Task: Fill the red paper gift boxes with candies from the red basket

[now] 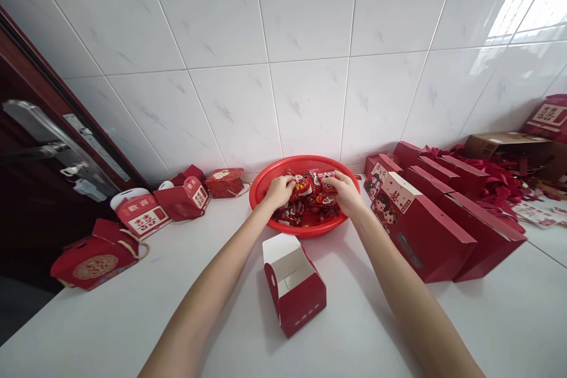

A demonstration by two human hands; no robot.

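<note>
Both my hands are over a red plastic basket (257,201) that holds several red-wrapped candies (316,204). My left hand (281,190) is at the basket's left side, its fingers closed on a red candy with a yellow print (303,185). My right hand (346,190) reaches over the right rim, with thumb and fingers pinched on a red and white wrapped candy (328,176). In front of the basket stands a small dark red gift box (305,307), its lid up and its white inside showing nothing in it.
Several closed red gift boxes (183,198) line the left side, near a dark door with a metal handle (48,147). Large red gift bags (425,236) stand in rows at the right, with red ribbon (491,189) and a cardboard box (500,144) behind. A tiled wall backs the white table.
</note>
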